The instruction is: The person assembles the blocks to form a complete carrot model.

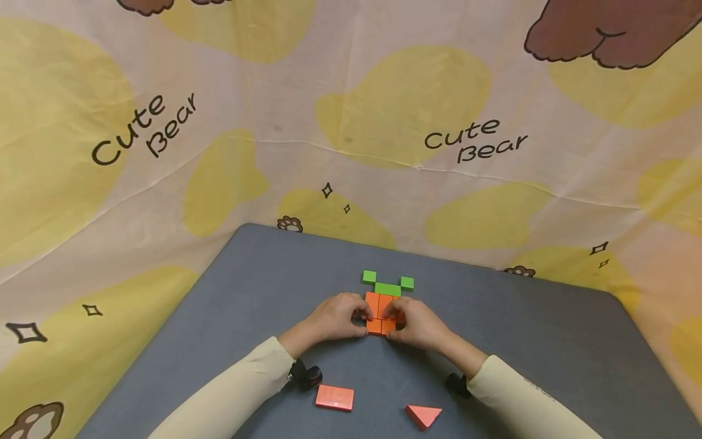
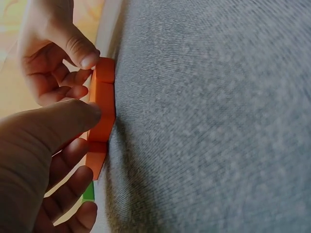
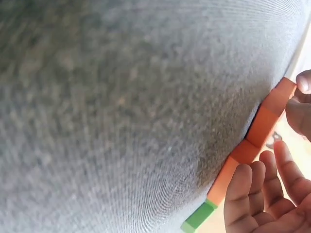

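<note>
Several orange blocks (image 1: 372,302) lie side by side on the table as one close group. At the left edge of the group, my left hand (image 1: 337,318) pinches with bent index finger and thumb; in the left wrist view its thumb (image 2: 90,112) rests against an orange block (image 2: 101,109). From the other side my right hand (image 1: 421,324) grips the group between curved fingers and thumb, partly covering it. In the right wrist view, fingers of the right hand (image 3: 267,194) lie along the orange blocks (image 3: 262,127). A green rectangular block (image 1: 387,289) touches the group's far end.
Two small green blocks (image 1: 369,277) stand at the far corners of the green rectangle. Nearer me, a pink rectangular block (image 1: 334,397) and a pink triangular block (image 1: 424,417) lie apart on the grey table (image 1: 263,280). A printed cloth (image 1: 373,201) hangs behind.
</note>
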Tool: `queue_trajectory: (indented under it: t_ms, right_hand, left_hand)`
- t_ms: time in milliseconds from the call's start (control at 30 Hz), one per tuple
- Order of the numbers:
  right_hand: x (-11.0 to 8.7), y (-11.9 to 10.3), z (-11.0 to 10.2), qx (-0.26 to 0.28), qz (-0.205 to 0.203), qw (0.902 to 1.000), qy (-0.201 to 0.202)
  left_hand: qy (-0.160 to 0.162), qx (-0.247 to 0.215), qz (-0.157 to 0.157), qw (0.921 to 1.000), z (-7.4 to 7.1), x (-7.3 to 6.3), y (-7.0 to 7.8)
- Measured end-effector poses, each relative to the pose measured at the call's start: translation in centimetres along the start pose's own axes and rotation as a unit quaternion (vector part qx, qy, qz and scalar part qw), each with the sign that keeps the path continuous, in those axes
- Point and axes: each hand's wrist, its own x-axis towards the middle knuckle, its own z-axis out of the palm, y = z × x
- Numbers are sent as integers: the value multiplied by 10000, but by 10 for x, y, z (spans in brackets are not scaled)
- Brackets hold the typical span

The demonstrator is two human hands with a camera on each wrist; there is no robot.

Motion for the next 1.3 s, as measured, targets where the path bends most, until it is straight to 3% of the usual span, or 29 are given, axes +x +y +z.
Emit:
queue_trajectory:
  t_ms: [267,600,867,1033,1300]
  right_hand:
    - [-3,6,-10,123,148,9997,166]
    - [-3,29,-17,-281,427,9982,307]
    - [0,34,-17,-234,450,9983,281]
    - [4,33,-18,-271,557,9977,263]
    - [5,32,-17,-365,635,9972,158]
  left_hand:
    - [108,-80,-89,9999,-13,-15,5]
    - [-238,-324,-95,9991,-24,-65,22]
    - [-665,-474,39,9967,-18,-99,26]
    - [-816,-313,116,9961,-12,-107,29]
    - [-826,-22,282,9962,-7,-109,31]
